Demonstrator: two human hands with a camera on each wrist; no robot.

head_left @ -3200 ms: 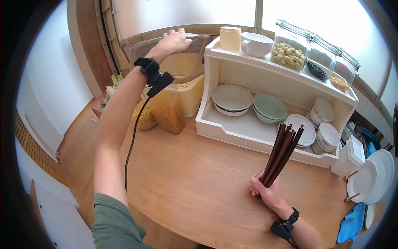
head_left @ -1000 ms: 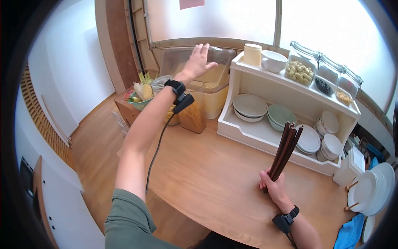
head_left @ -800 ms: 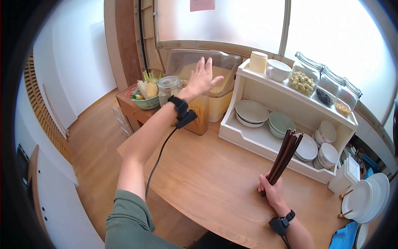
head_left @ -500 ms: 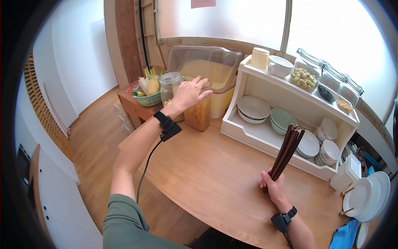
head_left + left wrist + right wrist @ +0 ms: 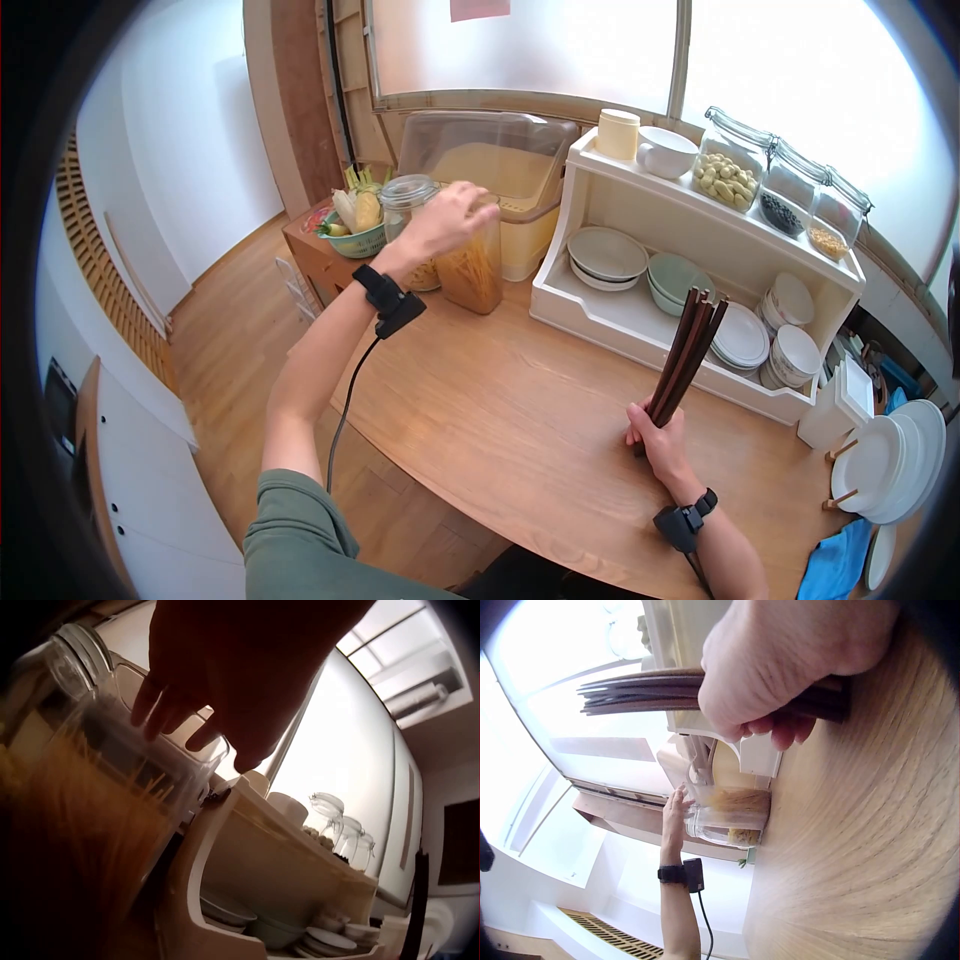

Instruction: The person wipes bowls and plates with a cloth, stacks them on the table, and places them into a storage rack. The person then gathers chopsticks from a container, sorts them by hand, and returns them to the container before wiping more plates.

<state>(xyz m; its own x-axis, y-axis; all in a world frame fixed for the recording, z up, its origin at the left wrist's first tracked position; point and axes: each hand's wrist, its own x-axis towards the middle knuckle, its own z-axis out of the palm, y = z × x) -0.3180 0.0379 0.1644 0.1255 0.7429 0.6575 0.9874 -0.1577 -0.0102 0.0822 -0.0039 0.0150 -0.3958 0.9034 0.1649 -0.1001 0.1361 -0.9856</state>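
Observation:
My right hand (image 5: 660,442) grips a bundle of dark brown chopsticks (image 5: 690,345), held upright but leaning, their lower ends close over the wooden table. In the right wrist view the chopsticks (image 5: 641,691) run through the fist and stick out on both sides. Over at the left, my left hand (image 5: 445,222) hovers at the top of a tall clear container of spaghetti (image 5: 470,265). Seen from the left wrist, the fingers (image 5: 161,712) point loosely down at the rim of the spaghetti container (image 5: 112,817), curled round nothing.
A glass clip jar (image 5: 408,195) of pasta stands beside the spaghetti, with a big lidded bin (image 5: 530,240) behind. A white two-level rack (image 5: 590,312) holds bowls and plates, with jars on top. A plate stand (image 5: 845,500) and blue cloth (image 5: 838,562) lie right.
My left hand has come down from the big bin's raised lid to the top of the spaghetti container. The right hand keeps its hold on the chopsticks. The head view has shifted left.

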